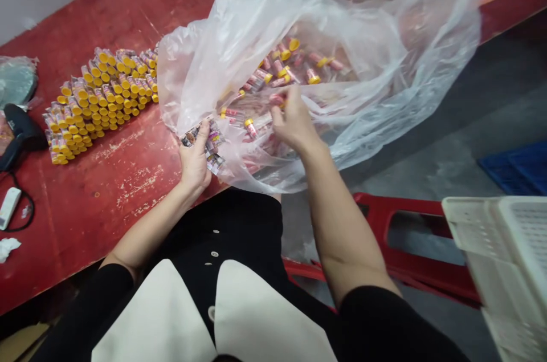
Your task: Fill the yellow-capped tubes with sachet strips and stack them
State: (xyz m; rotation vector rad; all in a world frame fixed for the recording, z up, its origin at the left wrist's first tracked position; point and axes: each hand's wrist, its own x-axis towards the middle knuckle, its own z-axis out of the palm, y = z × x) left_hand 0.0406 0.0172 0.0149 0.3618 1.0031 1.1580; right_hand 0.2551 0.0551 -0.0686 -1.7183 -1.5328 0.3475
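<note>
A large clear plastic bag (363,25) lies open at the table's edge, with many small pink tubes with yellow caps (313,74) loose inside. My right hand (296,122) reaches into its mouth, fingers closed on a pink tube (277,100). At the bag's near left edge, my left hand (195,163) is closed around a bunch of small printed tubes (215,142); their far ends are partly hidden by fingers and plastic. Left of the bag, a stacked pile of yellow-capped tubes (102,102) lies in rows, caps facing me.
The red table (128,179) has a black handheld scanner (21,131), a white power strip (9,208) and a crumpled tissue (7,248) at the left. To the right stand a red plastic stool (384,219) and white crates (478,236). A blue crate (519,168) is on the floor.
</note>
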